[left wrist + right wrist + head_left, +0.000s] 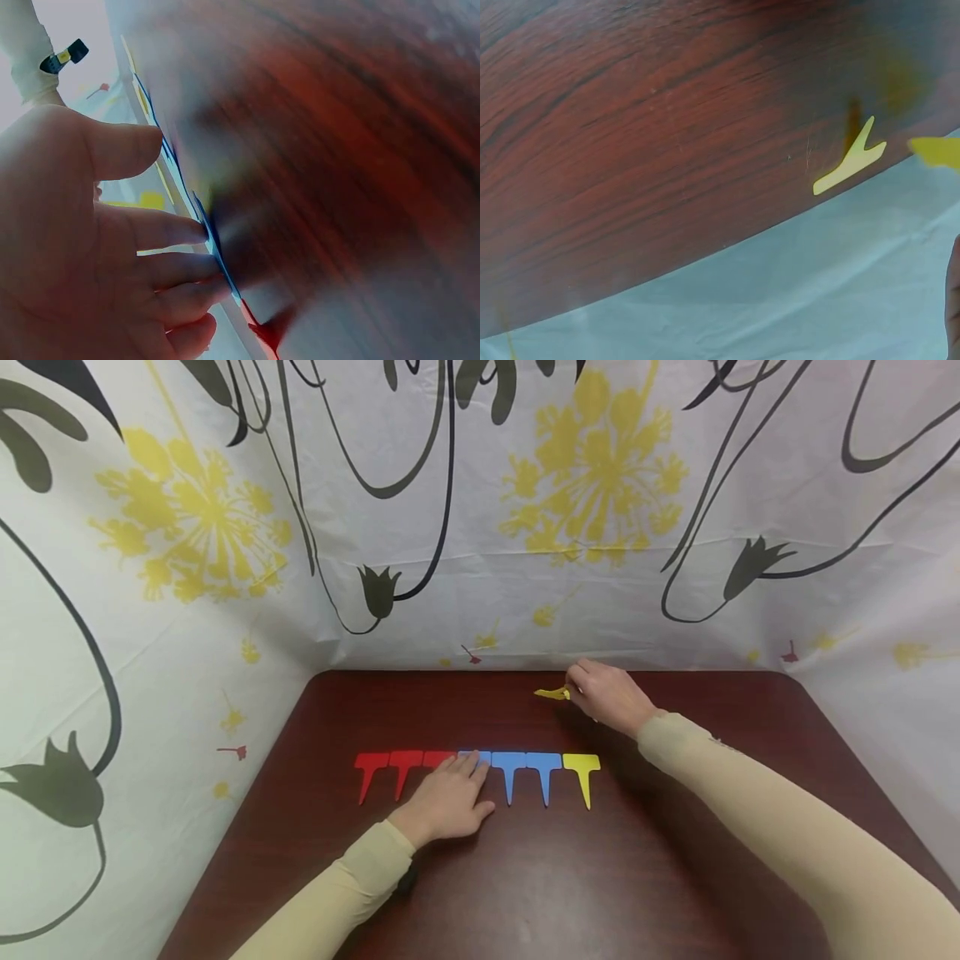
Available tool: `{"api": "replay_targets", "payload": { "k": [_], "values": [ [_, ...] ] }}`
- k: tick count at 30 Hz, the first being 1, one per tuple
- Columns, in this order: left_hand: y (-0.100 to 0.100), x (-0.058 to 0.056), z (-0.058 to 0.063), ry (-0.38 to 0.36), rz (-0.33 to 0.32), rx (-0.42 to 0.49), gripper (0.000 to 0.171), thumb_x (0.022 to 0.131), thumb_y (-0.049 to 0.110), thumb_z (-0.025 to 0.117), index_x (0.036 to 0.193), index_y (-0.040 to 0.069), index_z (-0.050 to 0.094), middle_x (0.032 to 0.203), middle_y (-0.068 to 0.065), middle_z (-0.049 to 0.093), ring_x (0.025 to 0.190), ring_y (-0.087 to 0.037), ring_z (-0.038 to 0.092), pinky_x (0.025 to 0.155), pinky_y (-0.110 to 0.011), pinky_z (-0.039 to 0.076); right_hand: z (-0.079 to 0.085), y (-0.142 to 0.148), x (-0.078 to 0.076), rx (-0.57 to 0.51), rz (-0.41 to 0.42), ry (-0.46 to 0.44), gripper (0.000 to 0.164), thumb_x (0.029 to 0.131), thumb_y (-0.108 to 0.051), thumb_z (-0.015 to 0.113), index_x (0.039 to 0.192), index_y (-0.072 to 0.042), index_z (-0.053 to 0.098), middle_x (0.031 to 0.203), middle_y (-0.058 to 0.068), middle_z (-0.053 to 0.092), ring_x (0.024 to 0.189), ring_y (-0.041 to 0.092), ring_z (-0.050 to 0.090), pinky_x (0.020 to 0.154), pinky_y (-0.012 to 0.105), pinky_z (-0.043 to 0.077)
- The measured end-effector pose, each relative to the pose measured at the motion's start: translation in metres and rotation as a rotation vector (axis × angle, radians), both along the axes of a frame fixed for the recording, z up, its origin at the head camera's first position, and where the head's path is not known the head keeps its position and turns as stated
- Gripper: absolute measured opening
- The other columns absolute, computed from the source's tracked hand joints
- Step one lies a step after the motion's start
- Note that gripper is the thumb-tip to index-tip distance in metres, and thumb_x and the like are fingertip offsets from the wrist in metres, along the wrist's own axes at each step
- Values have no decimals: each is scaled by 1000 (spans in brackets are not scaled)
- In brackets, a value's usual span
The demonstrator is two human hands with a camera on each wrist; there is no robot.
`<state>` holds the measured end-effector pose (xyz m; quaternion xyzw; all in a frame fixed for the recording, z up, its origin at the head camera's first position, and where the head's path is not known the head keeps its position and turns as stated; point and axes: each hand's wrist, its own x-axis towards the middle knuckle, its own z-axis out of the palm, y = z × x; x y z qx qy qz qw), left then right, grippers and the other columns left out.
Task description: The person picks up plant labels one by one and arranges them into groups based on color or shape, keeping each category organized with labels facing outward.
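A row of T-shaped plant labels lies across the table: red labels point(407, 762) on the left, blue labels point(508, 767) in the middle and a yellow label point(582, 766) on the right end. My left hand point(448, 797) rests with fairly straight fingers on the row, covering part of the leftmost blue label and reaching beside a red one. Near the back edge, my right hand point(607, 693) pinches a yellow plant label point(552, 693) between curled fingers. In the right wrist view another yellow label point(851, 161) appears over the table, near the edge.
The dark wooden table point(570, 877) ends at a pale patterned cloth point(450, 543) hung behind and along both sides. A black strap with a small device point(64, 56) sits on the right sleeve in the left wrist view.
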<state>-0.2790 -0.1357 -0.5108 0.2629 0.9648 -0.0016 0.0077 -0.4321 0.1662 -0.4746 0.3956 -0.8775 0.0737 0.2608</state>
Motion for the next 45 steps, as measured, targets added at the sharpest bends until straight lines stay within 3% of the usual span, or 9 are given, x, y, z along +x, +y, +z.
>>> {"api": "replay_targets", "payload": {
  "k": [8,15,25,38,45],
  "values": [
    [-1,0,2,-4,-4,11,74,82,53,54,140,10,37,143,-12,33,130,-29,30,105,-45,22,7,9,20,7,61,15,7,81,-14,64,85,-15,58,74,-8,46,59,6,41,50,23,40],
    [-1,-2,1,-13,0,6,74,82,55,52,140,11,36,144,-11,32,131,-28,30,106,-45,22,8,24,40,34,128,36,17,75,-14,71,90,-15,64,77,-8,54,61,5,47,53,23,46],
    [-2,-4,1,22,-16,-4,72,83,53,53,138,9,40,142,-12,35,129,-29,32,105,-44,24,-7,47,66,51,206,80,12,74,-11,67,77,-14,56,67,-11,42,54,4,35,43,20,35],
    [-3,-5,1,4,-24,6,69,84,51,52,138,10,39,142,-11,34,130,-27,31,106,-43,22,-15,67,88,25,270,126,2,76,-12,59,77,-13,59,72,-9,49,55,5,40,40,21,34],
    [-4,-5,3,-4,-22,19,67,85,49,52,138,10,40,142,-11,35,130,-26,32,105,-42,24,-23,72,104,32,273,121,9,73,-11,61,82,-11,62,78,-5,53,60,7,46,42,23,41]
  ]
}}
